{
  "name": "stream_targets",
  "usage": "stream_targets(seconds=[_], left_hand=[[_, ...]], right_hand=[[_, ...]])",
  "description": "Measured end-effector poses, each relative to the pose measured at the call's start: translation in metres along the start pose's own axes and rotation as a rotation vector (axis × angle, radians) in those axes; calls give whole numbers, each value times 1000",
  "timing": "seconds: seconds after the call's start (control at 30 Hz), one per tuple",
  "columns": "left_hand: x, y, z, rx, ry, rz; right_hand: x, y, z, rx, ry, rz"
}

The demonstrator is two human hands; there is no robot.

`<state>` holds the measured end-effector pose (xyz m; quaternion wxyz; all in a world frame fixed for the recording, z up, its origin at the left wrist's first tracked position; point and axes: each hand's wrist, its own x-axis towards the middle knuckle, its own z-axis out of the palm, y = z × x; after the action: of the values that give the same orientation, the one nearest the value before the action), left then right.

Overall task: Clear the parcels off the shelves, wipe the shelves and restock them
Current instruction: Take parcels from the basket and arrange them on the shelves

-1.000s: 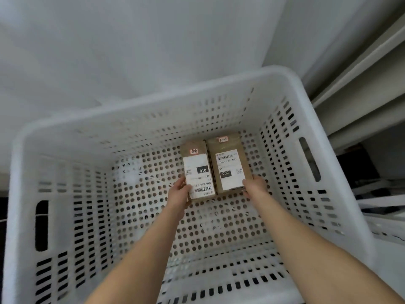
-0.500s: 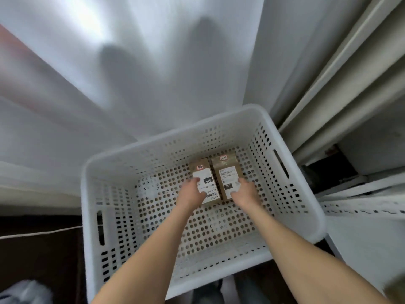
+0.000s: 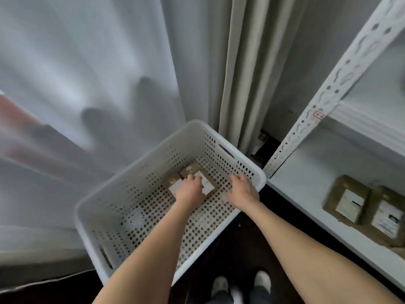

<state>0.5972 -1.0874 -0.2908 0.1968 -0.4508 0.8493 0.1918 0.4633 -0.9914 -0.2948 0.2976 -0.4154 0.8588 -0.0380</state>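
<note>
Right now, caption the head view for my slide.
Left hand over two parcels in the white basket; two more parcels on the shelf.

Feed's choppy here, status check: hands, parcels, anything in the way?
Left hand on the two parcels in the basket, grip unclear. Right hand empty, over the basket. Two more parcels on the shelf. No obstruction seen.

Basket: one. Parcels in it: two, a left parcel and a right parcel. Shelf: one board in view, bearing two more, a third parcel and a fourth parcel. Hands: two, left hand and right hand. Shoes: two, left shoe and right shoe.
</note>
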Motion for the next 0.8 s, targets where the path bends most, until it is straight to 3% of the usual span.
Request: stream_targets(seconds=[0.43,0.8], left_hand=[[-89,195,16,205,74,424],[-281,387,118,349,113,748]], right_hand=[[-161,160,-51,147,290,285],[-404,345,-20,229,442,564]])
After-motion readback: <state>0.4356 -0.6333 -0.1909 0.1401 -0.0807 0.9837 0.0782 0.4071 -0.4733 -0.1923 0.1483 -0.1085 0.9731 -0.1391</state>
